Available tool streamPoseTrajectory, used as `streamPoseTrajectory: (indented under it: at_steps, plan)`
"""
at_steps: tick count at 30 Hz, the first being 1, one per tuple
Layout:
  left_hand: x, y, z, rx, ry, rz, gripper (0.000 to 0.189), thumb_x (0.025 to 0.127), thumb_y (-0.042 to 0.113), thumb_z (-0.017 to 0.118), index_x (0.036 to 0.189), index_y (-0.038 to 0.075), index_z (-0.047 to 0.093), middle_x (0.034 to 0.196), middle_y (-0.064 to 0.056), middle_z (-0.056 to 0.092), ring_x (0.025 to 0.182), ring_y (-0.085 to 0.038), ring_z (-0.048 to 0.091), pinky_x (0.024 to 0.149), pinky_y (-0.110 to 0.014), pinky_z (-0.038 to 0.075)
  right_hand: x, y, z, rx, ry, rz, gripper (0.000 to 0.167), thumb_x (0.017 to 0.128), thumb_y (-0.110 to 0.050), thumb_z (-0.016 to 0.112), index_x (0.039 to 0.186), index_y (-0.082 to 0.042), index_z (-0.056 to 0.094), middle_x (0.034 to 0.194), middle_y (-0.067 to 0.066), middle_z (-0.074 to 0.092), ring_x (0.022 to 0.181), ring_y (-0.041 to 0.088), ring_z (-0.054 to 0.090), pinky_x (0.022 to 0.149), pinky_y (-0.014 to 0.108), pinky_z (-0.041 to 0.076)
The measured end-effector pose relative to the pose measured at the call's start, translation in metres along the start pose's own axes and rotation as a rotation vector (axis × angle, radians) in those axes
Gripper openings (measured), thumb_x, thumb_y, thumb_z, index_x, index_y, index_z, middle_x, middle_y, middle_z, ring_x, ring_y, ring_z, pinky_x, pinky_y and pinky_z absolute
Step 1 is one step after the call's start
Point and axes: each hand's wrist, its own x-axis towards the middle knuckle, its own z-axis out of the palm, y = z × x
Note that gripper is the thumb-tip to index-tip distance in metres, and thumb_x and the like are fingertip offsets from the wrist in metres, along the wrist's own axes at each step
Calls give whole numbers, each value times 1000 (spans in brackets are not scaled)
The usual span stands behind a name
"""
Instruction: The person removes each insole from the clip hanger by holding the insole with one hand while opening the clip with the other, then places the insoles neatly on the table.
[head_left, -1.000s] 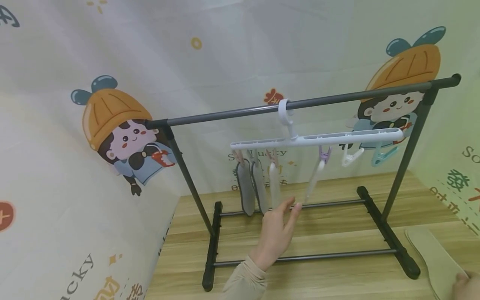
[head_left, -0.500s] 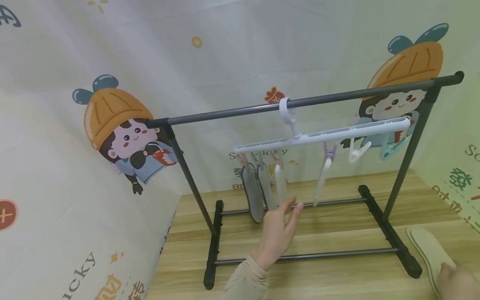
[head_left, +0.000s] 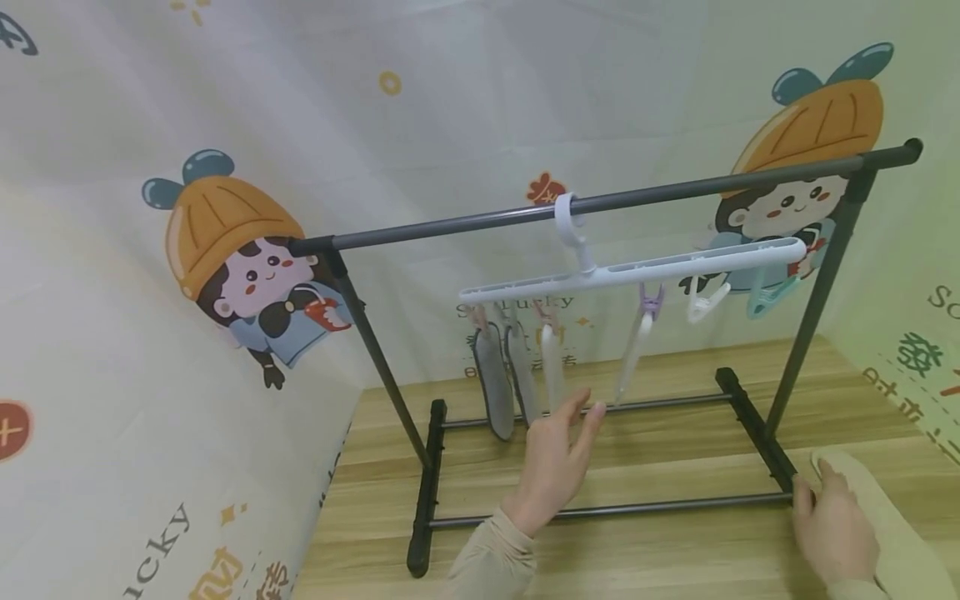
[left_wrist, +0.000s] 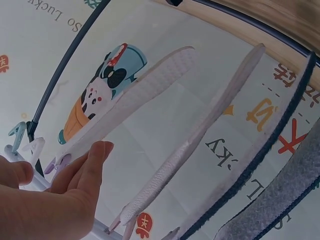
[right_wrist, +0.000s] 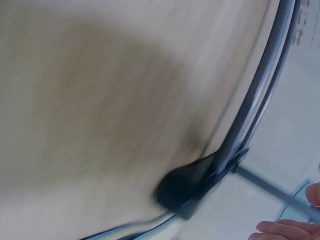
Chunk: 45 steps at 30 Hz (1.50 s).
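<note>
Printed backdrop (head_left: 480, 83) behind, wood-grain surface (head_left: 622, 554) below. On it, a dark rack (head_left: 637, 197), one foot near the surface's left edge, the other toward its right edge. White hanger (head_left: 637, 272) hooks over the rack's top rail, bar tilted up toward the right; we'd guess it swings easily, so any pull should be light. Loose pale insole (head_left: 883, 510) lies flat toward the surface's right edge, just beside the rack's right foot. To take it cleanly, we'd tip one end up, pinch that edge thumb-to-finger, and clear the foot. Right hand (head_left: 836, 529) hides that foot's near end, beside the insole, fingers loosely parted, nothing seen in its grip; contact we can't tell, right wrist view is blurred. Left hand (head_left: 557, 467) is raised mid-rack, thumb and fingers apart, holding nothing, near the four hanging insoles (head_left: 495, 387); we'd leave a gap there so nothing sways. Smallest: white clip (head_left: 708, 307) and teal clip (head_left: 772, 298) hang bare toward the hanger's right end; with either, we'd squeeze fully and seat an edge deep.
</note>
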Motion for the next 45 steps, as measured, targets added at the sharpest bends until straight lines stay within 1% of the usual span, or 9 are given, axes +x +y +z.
streamPoseTrajectory:
  at_steps: [5, 7, 11, 19, 21, 28, 37, 42, 45]
  plan:
    - [1, 0, 0, 4, 10, -7, 49, 106, 34, 44, 130, -6, 58, 122, -20, 67, 107, -29, 69, 91, -38, 57, 1, -29, 15, 30, 92, -198, 46, 102, -12, 47, 132, 23, 40, 124, 49, 46, 104, 64, 53, 76, 68, 50]
    - [2, 0, 0, 3, 5, -11, 49, 106, 34, 43, 131, -6, 58, 123, -20, 67, 107, -29, 69, 91, -38, 57, 1, -40, 20, 46, 84, -230, 48, 102, -13, 47, 133, 22, 39, 127, 50, 44, 100, 64, 56, 64, 63, 54]
    - [3, 0, -1, -14, -14, -40, 51, 107, 36, 42, 133, -5, 56, 125, -21, 66, 109, -30, 69, 89, -36, 58, 2, -64, 27, 51, 37, -266, 54, 103, -19, 46, 140, 19, 34, 135, 50, 35, 112, 67, 47, 66, 63, 54]
    - [5, 0, -3, -16, -24, -58, 52, 107, 37, 41, 134, -4, 55, 128, -21, 64, 110, -31, 68, 92, -38, 56, 6, -106, 38, 111, 38, -382, 72, 103, -38, 51, 145, 17, 31, 146, 42, 33, 130, 60, 37, 95, 64, 45]
    - [5, 0, -4, -14, -24, -59, 52, 107, 38, 41, 134, -4, 55, 129, -20, 63, 111, -31, 67, 92, -38, 56, 7, -115, 39, 115, 19, -393, 76, 102, -41, 51, 146, 16, 28, 149, 40, 30, 135, 59, 31, 103, 68, 35]
    - [6, 0, -5, -2, -26, -48, 51, 107, 37, 41, 134, -3, 56, 128, -20, 64, 110, -32, 68, 92, -38, 56, 15, -143, 43, 89, -3, -440, 78, 101, -40, 54, 146, 17, 27, 150, 40, 29, 137, 57, 30, 109, 66, 29]
    - [6, -1, -6, -11, -44, -58, 53, 107, 38, 39, 135, -4, 54, 130, -22, 62, 110, -32, 68, 90, -37, 57, 25, -168, 55, 74, 28, -472, 80, 98, -40, 60, 144, 18, 30, 150, 38, 31, 138, 53, 32, 94, 62, 46]
    - [6, 0, -7, -15, -35, -64, 52, 107, 37, 40, 134, -4, 55, 128, -22, 62, 109, -32, 68, 91, -37, 57, 33, -178, 56, 120, -7, -441, 83, 97, -41, 60, 145, 18, 28, 151, 38, 30, 139, 53, 31, 105, 63, 38]
    - [6, 1, -7, -12, -34, -66, 53, 107, 38, 41, 134, -4, 55, 128, -22, 63, 109, -32, 68, 93, -39, 56, 38, -182, 56, 148, -2, -429, 82, 96, -41, 62, 146, 15, 29, 150, 38, 32, 136, 54, 36, 103, 64, 40]
